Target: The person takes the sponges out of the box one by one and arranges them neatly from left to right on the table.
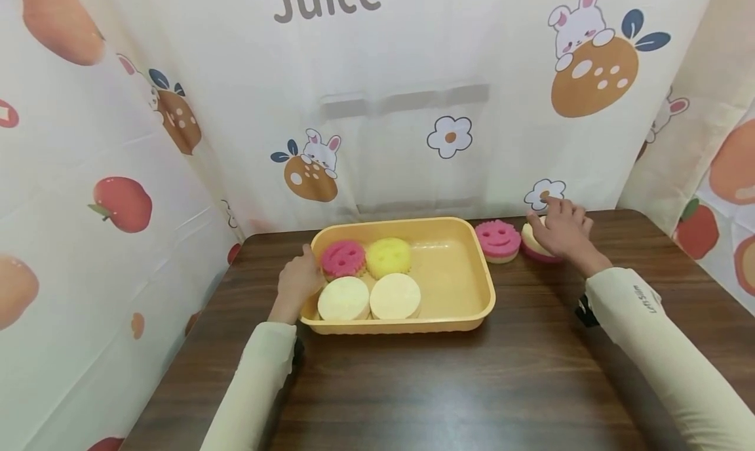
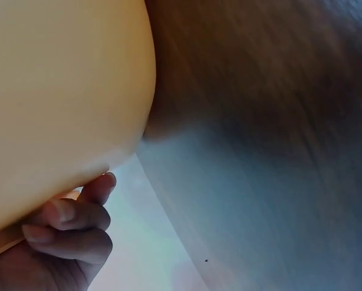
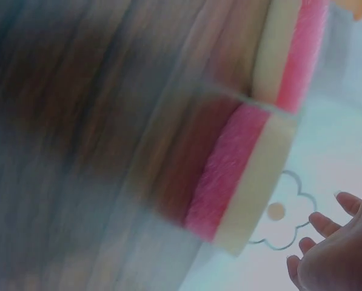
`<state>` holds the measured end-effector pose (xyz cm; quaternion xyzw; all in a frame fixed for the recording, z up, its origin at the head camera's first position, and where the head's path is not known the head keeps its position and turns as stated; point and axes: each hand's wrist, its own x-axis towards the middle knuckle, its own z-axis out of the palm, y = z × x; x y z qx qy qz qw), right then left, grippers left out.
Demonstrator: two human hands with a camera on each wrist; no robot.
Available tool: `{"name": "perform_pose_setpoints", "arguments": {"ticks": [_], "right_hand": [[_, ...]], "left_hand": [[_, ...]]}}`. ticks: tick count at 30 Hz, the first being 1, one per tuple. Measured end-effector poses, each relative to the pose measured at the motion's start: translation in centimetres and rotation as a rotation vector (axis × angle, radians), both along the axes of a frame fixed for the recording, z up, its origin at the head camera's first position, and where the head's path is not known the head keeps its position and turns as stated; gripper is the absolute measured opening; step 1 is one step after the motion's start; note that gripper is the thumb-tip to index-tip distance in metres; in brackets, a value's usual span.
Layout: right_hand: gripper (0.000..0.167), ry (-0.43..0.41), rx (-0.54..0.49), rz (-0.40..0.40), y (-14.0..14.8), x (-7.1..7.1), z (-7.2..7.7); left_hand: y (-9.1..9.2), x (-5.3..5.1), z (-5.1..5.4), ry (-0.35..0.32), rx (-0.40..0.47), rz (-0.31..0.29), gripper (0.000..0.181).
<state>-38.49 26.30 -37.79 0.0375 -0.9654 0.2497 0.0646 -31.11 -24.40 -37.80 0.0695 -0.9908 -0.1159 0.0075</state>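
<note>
A yellow tray (image 1: 454, 287) holds a pink smiley sponge (image 1: 343, 259), a yellow one (image 1: 388, 257) and two cream round ones (image 1: 344, 299) (image 1: 395, 297). My left hand (image 1: 299, 282) grips the tray's left rim; in the left wrist view its curled fingers (image 2: 77, 221) lie against the tray wall (image 2: 65, 91). Right of the tray stands a pink-topped smiley sponge (image 1: 498, 238). Beside it is a sponge with its cream side up and pink below (image 1: 534, 244) (image 3: 241, 182). Over that one my right hand (image 1: 563, 231) hovers, fingers spread and apart from it in the right wrist view (image 3: 338, 248).
The dark wooden table (image 1: 413, 385) extends in front of the tray and to both sides. A white printed cloth (image 1: 401, 156) hangs right behind the tray and sponges, with more printed cloth at the left (image 1: 88, 261) and right (image 1: 731, 195).
</note>
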Motion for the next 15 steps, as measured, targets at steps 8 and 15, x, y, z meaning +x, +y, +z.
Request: {"name": "perform_pose_setpoints", "arguments": {"ticks": [8,15], "right_hand": [[0.074,0.037,-0.036,0.056,-2.8,0.5,0.9],[0.07,0.083,-0.12,0.103,-4.1,0.9,1.2]], "left_hand": [[-0.2,0.0,0.0,0.02,-0.028,-0.005,0.065],[-0.2,-0.1,-0.1,0.013,-0.007,-0.014,0.066]]}}
